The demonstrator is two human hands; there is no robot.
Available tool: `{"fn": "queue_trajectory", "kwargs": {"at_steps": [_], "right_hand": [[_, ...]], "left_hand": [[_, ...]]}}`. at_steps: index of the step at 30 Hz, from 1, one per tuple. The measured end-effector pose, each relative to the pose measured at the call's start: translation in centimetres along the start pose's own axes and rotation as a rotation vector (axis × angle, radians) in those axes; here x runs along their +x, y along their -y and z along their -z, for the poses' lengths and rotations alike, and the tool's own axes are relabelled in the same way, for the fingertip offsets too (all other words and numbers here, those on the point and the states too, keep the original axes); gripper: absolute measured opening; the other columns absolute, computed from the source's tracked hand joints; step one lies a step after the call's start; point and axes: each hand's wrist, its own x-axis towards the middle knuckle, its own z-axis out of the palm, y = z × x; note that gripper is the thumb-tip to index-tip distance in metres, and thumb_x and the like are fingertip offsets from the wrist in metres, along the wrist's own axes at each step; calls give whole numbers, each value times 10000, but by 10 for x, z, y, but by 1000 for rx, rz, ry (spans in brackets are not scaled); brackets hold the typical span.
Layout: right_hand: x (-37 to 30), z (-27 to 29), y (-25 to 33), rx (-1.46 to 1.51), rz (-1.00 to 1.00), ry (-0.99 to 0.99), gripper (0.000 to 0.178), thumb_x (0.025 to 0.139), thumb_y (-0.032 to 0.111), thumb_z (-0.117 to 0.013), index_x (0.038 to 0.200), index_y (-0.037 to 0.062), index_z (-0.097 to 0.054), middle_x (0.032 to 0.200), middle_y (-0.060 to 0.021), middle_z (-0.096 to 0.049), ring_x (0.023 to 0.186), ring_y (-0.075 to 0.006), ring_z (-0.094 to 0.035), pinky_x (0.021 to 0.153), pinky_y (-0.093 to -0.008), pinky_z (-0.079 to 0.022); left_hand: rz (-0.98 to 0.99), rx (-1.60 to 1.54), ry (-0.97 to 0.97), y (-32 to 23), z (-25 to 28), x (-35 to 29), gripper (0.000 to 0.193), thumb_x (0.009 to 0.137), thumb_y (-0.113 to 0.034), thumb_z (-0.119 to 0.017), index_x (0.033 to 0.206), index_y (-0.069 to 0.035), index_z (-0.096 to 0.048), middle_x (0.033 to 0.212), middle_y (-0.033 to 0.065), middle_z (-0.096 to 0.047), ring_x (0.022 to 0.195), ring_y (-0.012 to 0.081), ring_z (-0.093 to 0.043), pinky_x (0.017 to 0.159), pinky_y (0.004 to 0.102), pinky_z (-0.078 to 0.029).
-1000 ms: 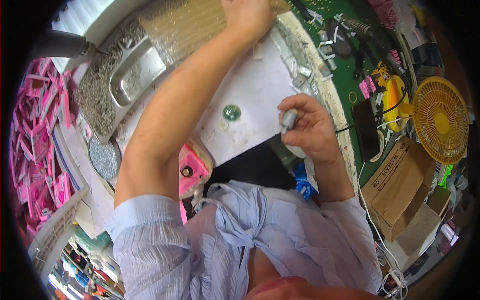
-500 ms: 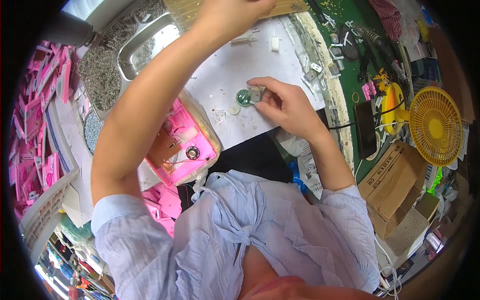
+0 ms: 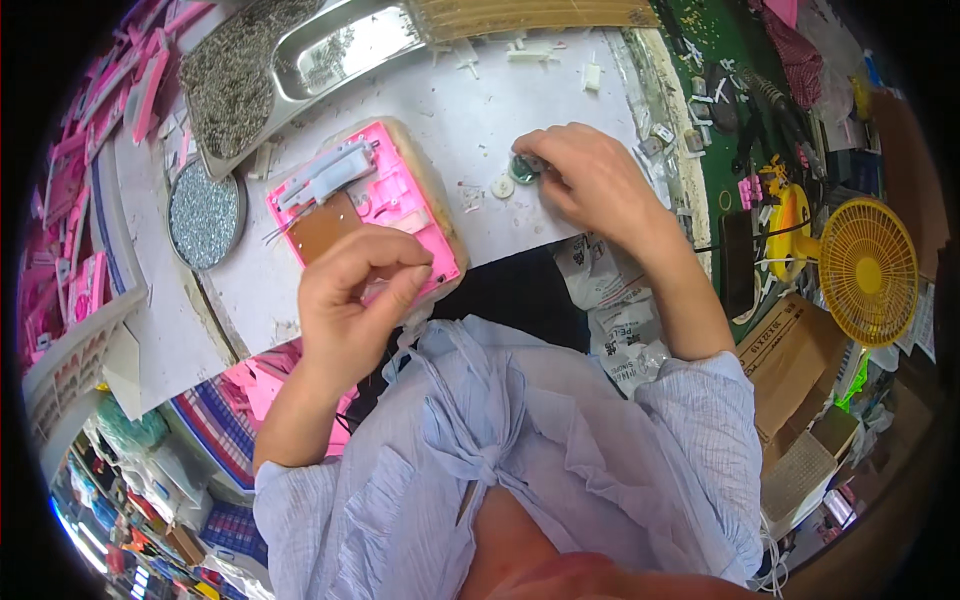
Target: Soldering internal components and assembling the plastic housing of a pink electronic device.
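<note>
The pink plastic casing (image 3: 405,170) lies on a padded block on the white worktop, with a brown board and a grey part (image 3: 335,173) inside. Over its near corner is my left hand (image 3: 350,295), thumb and forefinger pinched together; whatever they hold is too small to make out. My right hand (image 3: 595,185) rests on the worktop to the right, its fingertips closed on a small grey block (image 3: 537,163). That block sits against a round green glassy piece (image 3: 521,169), partly covered by the fingers. A pale disc (image 3: 502,187) lies beside it.
A metal tray (image 3: 225,90) of small metal parts and a round tin (image 3: 206,215) of silvery bits stand left. Pink shells (image 3: 70,285) pile up farther left. Cardboard (image 3: 540,14) lies at the far edge. A yellow fan (image 3: 868,270) and phone (image 3: 737,262) are right.
My left hand has come back from the far cardboard to the pink casing. My right hand stays by the green piece, now palm-down. The view has shifted, uncovering the grey part and the round tin.
</note>
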Motion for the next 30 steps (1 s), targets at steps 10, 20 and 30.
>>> {"fn": "queue_trajectory", "kwargs": {"at_steps": [10,20,30], "right_hand": [[0,2,87,1459,-507,221,503,838,12,-758,1313,-21,-595,858,26,-602,723,-25,-537,634,-171,-408],[17,-8,90,1609,-573,360,523,853,51,-763,1335,-31,-576,791,39,-543,689,-40,-527,600,-195,-418],[8,-15,98,790,-46,25,412,834,15,-777,1228,29,-659,989,-70,-699,747,-146,-648,665,-276,-527]], "left_hand": [[-229,268,-140,22,-18,-12,224,820,32,-776,1025,-7,-698,946,112,-718,835,218,-715,704,312,-581],[-213,256,-194,29,-12,-20,330,800,-7,-814,1084,-28,-646,924,102,-713,797,227,-720,694,314,-581],[-194,152,-260,35,-14,-22,283,804,29,-790,1047,-23,-656,922,104,-709,800,233,-719,701,328,-588]]}}
